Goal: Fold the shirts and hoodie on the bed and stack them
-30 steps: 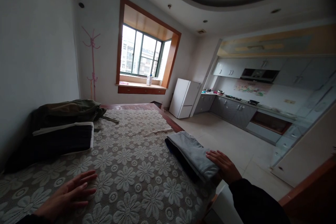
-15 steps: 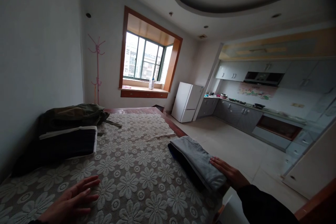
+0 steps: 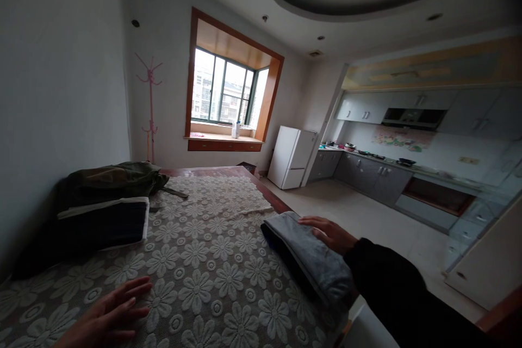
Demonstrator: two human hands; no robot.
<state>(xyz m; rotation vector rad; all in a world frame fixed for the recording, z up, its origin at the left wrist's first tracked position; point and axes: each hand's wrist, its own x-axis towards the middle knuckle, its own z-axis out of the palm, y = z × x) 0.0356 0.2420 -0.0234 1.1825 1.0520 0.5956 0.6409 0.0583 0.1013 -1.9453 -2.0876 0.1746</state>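
Note:
A stack of folded cloth, grey on top [image 3: 304, 250] and dark beneath, lies along the table's right edge. My right hand [image 3: 328, 232] rests on its far part with the fingers stretched out. Low on the left, my left hand [image 3: 116, 310] hovers over or lies on the floral lace tablecloth [image 3: 198, 289]; its fingers are spread and hold nothing. Whether that palm touches the cloth I cannot tell.
Against the left wall sit a dark green backpack [image 3: 110, 179] and a folded dark cloth with a white edge [image 3: 106, 225]. A pink coat rack [image 3: 151, 98] stands behind. Beyond are a white fridge [image 3: 291, 157] and kitchen cabinets [image 3: 371, 179]. A white object [image 3: 362, 326] is below the table's right edge.
My right hand has slid forward and left along the grey cloth, towards its far end. My left hand stays almost where it was, still spread.

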